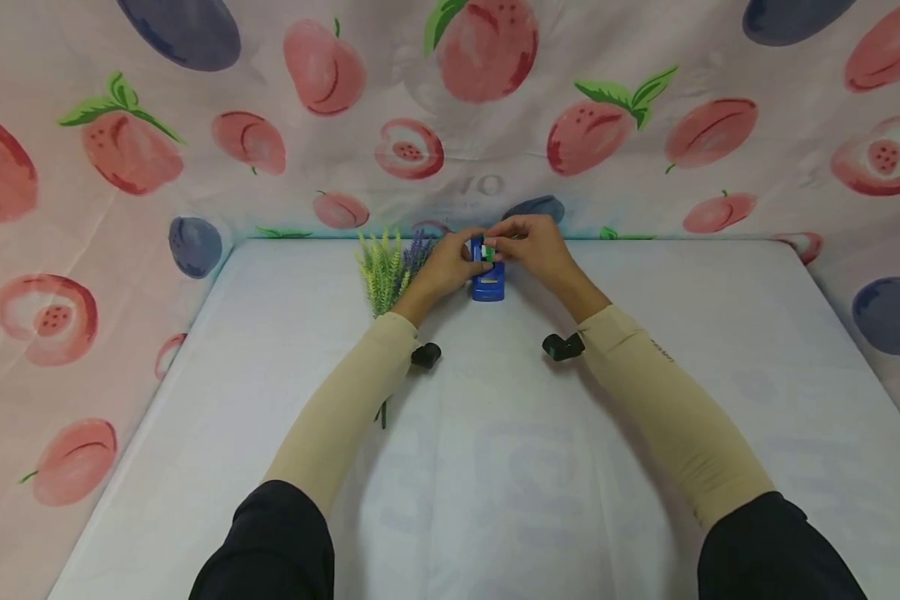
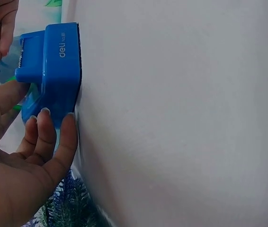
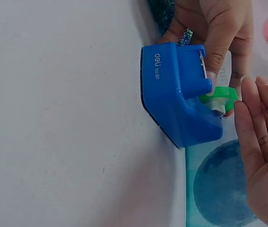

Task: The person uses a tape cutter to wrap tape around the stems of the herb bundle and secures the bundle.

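White tabletop (image 1: 495, 433), backed by a pale cloth (image 1: 645, 50) printed with peaches and dark blue fruit, seen from the wearer's head. At twelve o'clock, close to the table's far edge, a blue tape dispenser (image 3: 172, 90) marked "deli" stands upright on its base. Its toothed cutter shows in the right wrist view, and beside that, at the dispenser's open well, is a bright green spool (image 3: 227, 93). From nine o'clock, the left hand (image 1: 450, 262) pinches the spool between thumb and a finger; its other fingers are bent, their tips close against the dispenser's side. From two o'clock, the right hand (image 1: 543, 250) brings its fingertips close together at the spool's outer edge; whether they pinch anything cannot be told. Beyond the left hand, at nine o'clock, lie yellow-green flower sprigs (image 1: 381, 271) and purple ones (image 1: 417, 252), partly hidden by the arm. Beige sleeves (image 1: 337, 408) with black upper parts reach in from seven and five o'clock, a small black device (image 1: 562, 346) at each wrist.
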A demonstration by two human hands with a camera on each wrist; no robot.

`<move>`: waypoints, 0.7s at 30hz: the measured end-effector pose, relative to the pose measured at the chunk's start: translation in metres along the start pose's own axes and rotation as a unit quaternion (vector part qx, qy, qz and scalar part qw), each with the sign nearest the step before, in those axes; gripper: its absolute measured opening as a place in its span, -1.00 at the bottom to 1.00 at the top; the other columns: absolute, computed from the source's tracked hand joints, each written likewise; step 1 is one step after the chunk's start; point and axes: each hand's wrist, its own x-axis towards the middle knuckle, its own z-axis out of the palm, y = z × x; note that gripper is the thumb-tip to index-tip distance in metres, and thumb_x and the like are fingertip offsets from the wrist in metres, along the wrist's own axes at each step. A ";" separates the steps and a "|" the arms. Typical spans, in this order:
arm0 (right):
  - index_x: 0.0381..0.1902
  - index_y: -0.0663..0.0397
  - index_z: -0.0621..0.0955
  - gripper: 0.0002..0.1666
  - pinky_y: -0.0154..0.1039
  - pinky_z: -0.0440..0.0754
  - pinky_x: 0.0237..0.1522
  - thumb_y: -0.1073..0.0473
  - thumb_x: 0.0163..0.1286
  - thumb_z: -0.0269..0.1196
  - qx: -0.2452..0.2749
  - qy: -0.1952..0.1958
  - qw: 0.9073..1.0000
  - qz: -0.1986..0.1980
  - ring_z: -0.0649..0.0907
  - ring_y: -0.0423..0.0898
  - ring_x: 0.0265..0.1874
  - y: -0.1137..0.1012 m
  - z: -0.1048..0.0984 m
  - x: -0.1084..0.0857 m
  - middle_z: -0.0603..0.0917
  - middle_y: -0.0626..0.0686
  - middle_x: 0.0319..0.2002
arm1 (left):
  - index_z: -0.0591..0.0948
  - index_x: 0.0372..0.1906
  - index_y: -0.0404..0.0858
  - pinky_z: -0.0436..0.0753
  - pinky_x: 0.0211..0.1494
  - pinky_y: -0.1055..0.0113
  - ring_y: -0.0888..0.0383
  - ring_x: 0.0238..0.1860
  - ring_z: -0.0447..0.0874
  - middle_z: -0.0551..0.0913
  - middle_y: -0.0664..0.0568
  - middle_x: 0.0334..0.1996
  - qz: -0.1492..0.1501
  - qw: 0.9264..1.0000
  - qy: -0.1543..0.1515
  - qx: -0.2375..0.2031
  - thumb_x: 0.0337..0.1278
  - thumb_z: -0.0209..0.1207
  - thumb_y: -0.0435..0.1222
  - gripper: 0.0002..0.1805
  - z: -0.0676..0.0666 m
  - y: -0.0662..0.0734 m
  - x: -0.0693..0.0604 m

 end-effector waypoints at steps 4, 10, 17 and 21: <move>-0.10 0.24 0.76 -0.74 -0.11 0.75 -0.14 0.14 0.41 0.35 0.005 -0.010 1.000 0.010 0.74 -0.14 -0.40 -0.003 -0.002 -0.003 0.74 0.23 -0.14 | 0.42 0.47 -0.09 0.43 -0.27 0.24 0.08 -0.33 0.46 0.54 -0.07 -0.25 -0.015 1.000 0.006 -0.025 0.30 0.35 -0.17 -0.33 0.000 0.001 0.000; -0.09 0.27 0.76 -0.55 -0.13 0.73 -0.16 -0.05 0.50 0.26 0.002 -0.029 0.999 0.013 0.75 -0.13 -0.40 -0.004 -0.005 -0.004 0.77 0.23 -0.13 | 0.47 0.43 -0.06 0.44 -0.26 0.24 0.08 -0.29 0.44 0.50 -0.06 -0.17 -0.042 0.996 0.017 -0.073 0.25 0.38 -0.19 -0.34 0.001 0.003 -0.001; 0.16 0.26 0.66 -0.64 -0.28 0.74 -0.22 0.17 0.54 0.21 0.043 -0.032 0.998 0.014 0.77 -0.04 -0.38 0.001 -0.004 -0.001 0.77 0.33 -0.17 | 0.46 0.44 -0.10 0.49 -0.25 0.25 0.08 -0.26 0.47 0.53 -0.09 -0.14 -0.039 0.997 0.015 -0.070 0.24 0.39 -0.25 -0.33 0.002 0.003 -0.002; 0.08 0.24 0.70 -0.68 -0.15 0.76 -0.15 0.19 0.46 0.31 0.037 -0.023 0.999 0.021 0.79 -0.03 -0.36 0.002 -0.002 0.000 0.79 0.28 -0.22 | 0.45 0.44 -0.08 0.44 -0.20 0.23 0.08 -0.23 0.44 0.50 -0.06 -0.16 -0.041 0.996 0.013 -0.075 0.25 0.38 -0.26 -0.33 0.002 0.003 -0.003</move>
